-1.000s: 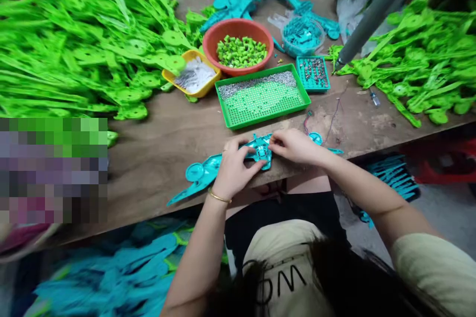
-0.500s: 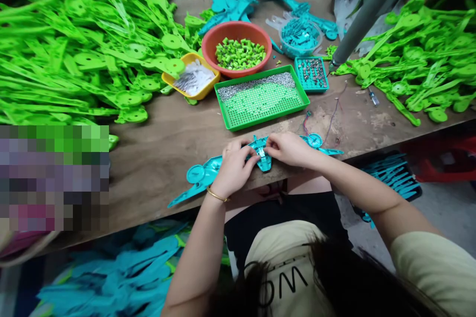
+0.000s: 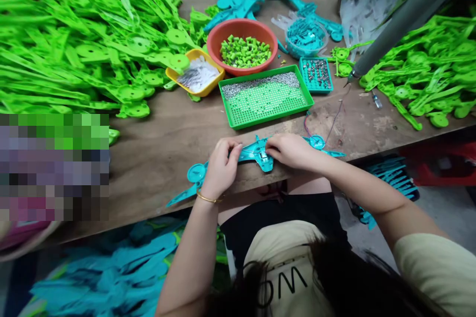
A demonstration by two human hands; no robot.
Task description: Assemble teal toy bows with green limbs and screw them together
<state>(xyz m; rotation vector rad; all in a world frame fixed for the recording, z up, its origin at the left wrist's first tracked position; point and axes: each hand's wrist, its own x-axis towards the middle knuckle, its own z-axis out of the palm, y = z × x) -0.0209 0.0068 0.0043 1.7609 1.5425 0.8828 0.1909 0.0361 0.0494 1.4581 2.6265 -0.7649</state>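
Note:
A long turquoise plastic shell (image 3: 265,162) with a wing-like arm on either side lies along the table's front edge. My left hand (image 3: 222,167) is over its left arm, thumb and fingers pinched together on what looks like a thin wire (image 3: 253,151) running to the shell's middle. At that middle, my right hand (image 3: 292,150) has its fingertips closed against the shell; exactly what they pinch is hidden. Red and blue wires (image 3: 336,116) trail from the shell's right side onto the wood.
Behind the shell are a green tray (image 3: 269,119) of small metal pieces, a red bowl (image 3: 211,52), a yellow dish (image 3: 203,93) and a turquoise tray (image 3: 320,90). Green plastic parts (image 3: 92,54) are heaped left and right. A grey hanging tool (image 3: 394,25) slants down at right; a screwdriver (image 3: 377,101) lies near it.
My left hand has moved left, off the shell's middle, and a thin wire now shows stretched from its fingertips. My right hand stays at the middle. The view has shifted slightly.

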